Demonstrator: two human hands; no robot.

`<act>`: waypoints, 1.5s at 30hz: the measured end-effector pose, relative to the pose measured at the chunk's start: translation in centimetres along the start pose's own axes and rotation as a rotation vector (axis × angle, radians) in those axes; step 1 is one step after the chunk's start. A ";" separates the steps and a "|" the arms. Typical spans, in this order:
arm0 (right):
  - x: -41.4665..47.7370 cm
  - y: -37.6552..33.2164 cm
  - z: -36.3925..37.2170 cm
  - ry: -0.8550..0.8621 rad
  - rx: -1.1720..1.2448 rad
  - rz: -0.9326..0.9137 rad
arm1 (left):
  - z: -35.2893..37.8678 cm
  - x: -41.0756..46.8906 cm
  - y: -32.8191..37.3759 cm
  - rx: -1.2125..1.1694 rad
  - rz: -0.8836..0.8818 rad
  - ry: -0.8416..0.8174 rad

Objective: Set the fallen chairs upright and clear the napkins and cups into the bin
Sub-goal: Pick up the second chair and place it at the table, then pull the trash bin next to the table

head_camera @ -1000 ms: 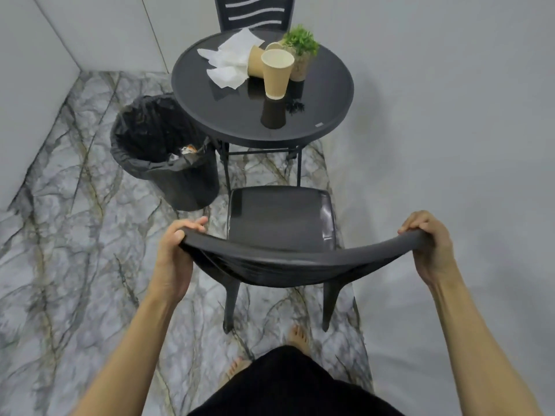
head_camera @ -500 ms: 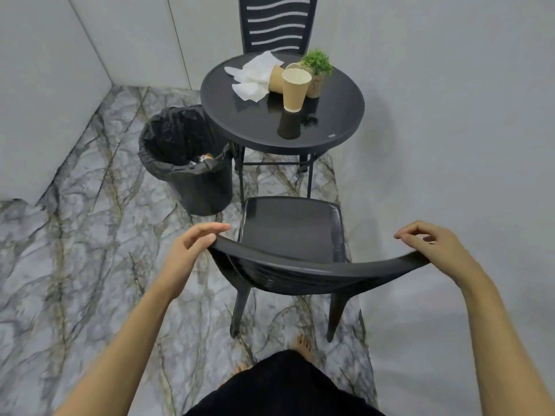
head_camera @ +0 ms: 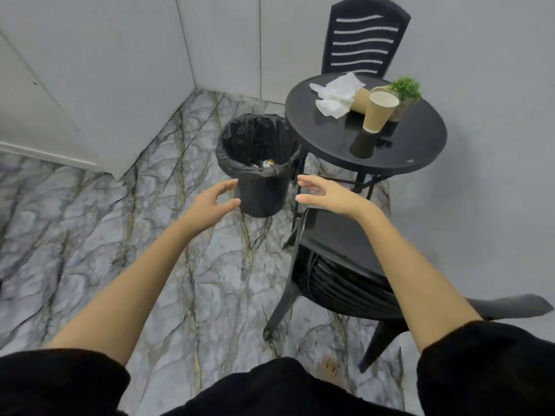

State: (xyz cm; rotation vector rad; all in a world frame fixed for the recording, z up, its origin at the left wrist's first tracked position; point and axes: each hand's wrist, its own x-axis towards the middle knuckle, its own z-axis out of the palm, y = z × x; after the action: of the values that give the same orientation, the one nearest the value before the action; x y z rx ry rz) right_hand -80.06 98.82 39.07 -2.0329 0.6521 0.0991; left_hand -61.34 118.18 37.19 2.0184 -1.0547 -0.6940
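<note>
The near black chair [head_camera: 339, 244] stands upright at the lower right, under my right forearm. A second black chair [head_camera: 363, 40] stands upright behind the round black table [head_camera: 420, 151]. On the table lie white napkins [head_camera: 336, 94], a tan paper cup on its side [head_camera: 360, 100] and an upright tan cup [head_camera: 379, 112]. A black bin [head_camera: 258, 187] with a black liner sits on the floor left of the table. My left hand [head_camera: 210, 205] and right hand [head_camera: 327, 193] hover empty, fingers spread, in front of the bin.
A small potted green plant [head_camera: 405, 91] stands on the table behind the cups. Grey walls close in at the left, back and right. Marble-pattern floor [head_camera: 90, 235] stretches out to the left. My bare foot [head_camera: 330, 366] shows below.
Both hands let go of the near chair's backrest and moved forward toward the bin. The view swung left, so the chair and table now sit at the right.
</note>
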 end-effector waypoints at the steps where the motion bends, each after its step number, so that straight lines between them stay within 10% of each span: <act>1: 1.2 -0.5 0.8 -0.033 -0.022 0.009 | -0.5 0.2 -0.3 0.043 -0.014 0.002; 16: 17.3 -2.1 4.3 -0.205 -0.189 0.122 | -6.3 9.9 -8.4 0.350 -0.214 -0.148; 45: 53.5 -7.8 -8.5 0.643 0.231 0.440 | -23.1 64.9 -9.5 0.352 0.330 -0.611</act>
State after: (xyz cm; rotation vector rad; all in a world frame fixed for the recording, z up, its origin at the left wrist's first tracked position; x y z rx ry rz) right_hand -32.21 73.16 32.31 -1.6543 1.4367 -0.3731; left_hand -6.73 75.17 35.02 1.8754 -1.9300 -1.0301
